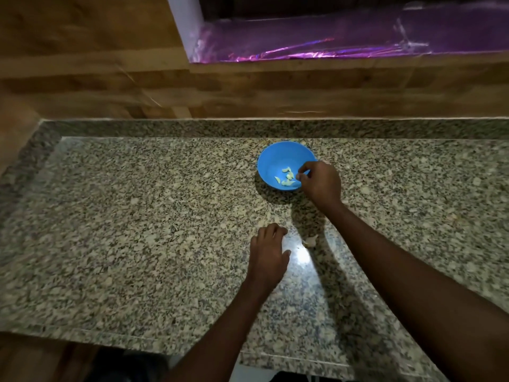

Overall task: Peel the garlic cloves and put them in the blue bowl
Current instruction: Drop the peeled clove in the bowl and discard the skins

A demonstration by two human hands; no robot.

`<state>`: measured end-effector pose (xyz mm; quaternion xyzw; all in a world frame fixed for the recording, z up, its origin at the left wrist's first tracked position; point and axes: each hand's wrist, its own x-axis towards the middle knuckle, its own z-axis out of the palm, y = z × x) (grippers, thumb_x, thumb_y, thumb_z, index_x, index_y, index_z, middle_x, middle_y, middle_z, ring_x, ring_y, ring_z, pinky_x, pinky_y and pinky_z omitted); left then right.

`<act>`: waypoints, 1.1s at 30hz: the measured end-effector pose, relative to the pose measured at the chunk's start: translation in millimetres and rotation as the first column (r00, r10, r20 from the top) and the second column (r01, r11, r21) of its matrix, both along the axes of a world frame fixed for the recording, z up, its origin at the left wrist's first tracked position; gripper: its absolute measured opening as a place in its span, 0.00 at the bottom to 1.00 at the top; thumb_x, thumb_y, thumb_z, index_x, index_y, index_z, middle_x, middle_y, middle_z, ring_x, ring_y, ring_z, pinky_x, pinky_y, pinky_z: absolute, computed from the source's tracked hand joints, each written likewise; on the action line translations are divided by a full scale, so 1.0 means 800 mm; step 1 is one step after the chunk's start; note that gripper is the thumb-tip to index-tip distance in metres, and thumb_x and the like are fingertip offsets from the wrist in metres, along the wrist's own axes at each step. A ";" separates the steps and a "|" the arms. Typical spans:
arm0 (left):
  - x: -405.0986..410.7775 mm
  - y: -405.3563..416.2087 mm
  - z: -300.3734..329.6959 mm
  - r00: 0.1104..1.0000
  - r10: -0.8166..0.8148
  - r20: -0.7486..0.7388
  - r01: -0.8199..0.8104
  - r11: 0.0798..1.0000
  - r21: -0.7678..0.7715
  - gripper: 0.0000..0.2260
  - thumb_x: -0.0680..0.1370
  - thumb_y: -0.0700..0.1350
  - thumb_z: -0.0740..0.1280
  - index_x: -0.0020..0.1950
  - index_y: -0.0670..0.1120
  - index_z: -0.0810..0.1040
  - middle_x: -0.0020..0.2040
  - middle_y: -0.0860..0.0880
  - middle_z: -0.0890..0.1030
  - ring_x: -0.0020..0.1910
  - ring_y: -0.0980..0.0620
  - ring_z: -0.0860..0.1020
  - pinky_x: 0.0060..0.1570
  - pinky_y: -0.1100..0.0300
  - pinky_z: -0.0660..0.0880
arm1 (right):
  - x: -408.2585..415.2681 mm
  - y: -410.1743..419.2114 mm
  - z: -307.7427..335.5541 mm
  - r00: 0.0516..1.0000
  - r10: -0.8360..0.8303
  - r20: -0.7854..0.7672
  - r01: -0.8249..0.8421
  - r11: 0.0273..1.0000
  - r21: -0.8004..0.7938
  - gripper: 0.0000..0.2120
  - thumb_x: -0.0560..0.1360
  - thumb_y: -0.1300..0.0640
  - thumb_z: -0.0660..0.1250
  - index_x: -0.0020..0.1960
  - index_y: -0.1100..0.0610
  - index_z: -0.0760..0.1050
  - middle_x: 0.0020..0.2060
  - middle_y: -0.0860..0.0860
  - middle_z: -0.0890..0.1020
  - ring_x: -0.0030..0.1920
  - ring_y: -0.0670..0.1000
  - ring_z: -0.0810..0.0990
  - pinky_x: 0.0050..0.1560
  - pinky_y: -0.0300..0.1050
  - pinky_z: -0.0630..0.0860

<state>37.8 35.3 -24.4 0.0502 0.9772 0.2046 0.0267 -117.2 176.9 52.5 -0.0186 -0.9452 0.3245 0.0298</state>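
Note:
The blue bowl (271,161) stands on the granite counter, right of centre and towards the back. Several peeled pale garlic cloves (286,177) lie in its bottom. My right hand (321,183) reaches over the bowl's right rim, thumb and fingers curled and pinching a small pale garlic clove (298,176) just above the others. My left hand (268,255) rests palm down on the counter nearer to me, fingers loosely bent, with nothing seen in it. A pale garlic piece or skin (311,240) lies on the counter just right of the left hand.
The speckled granite counter (137,230) has a raised rim at the back and left, with a wooden wall (110,78) behind it. A ledge lined with shiny purple foil (330,42) runs above the back wall. The counter's front edge (110,337) is close to me.

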 end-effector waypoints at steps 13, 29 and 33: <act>0.021 0.009 -0.015 0.997 0.004 -0.078 -0.016 0.990 -0.144 0.24 0.78 0.50 0.69 0.74 0.48 0.72 0.72 0.47 0.74 0.66 0.46 0.73 0.63 0.46 0.71 | 0.165 0.060 -0.088 0.989 0.108 0.106 -0.112 0.993 0.037 0.11 0.74 0.49 0.73 0.53 0.51 0.80 0.41 0.51 0.82 0.40 0.53 0.80 0.37 0.47 0.74; 0.027 0.090 0.036 0.891 0.303 0.339 -0.453 0.657 0.603 0.11 0.71 0.39 0.75 0.52 0.48 0.86 0.42 0.51 0.85 0.41 0.53 0.83 0.47 0.52 0.82 | 0.176 0.078 -0.070 0.838 -0.065 0.541 0.478 0.564 -0.673 0.09 0.70 0.76 0.67 0.47 0.67 0.80 0.32 0.61 0.81 0.27 0.57 0.80 0.30 0.47 0.81; 0.023 0.102 0.051 0.875 0.232 0.425 -0.481 0.524 0.703 0.09 0.73 0.34 0.74 0.50 0.45 0.85 0.34 0.55 0.85 0.35 0.62 0.82 0.38 0.65 0.80 | 0.172 0.112 -0.064 0.797 0.060 0.600 0.499 0.495 -0.712 0.05 0.75 0.72 0.69 0.51 0.70 0.79 0.33 0.65 0.80 0.31 0.59 0.80 0.42 0.63 0.83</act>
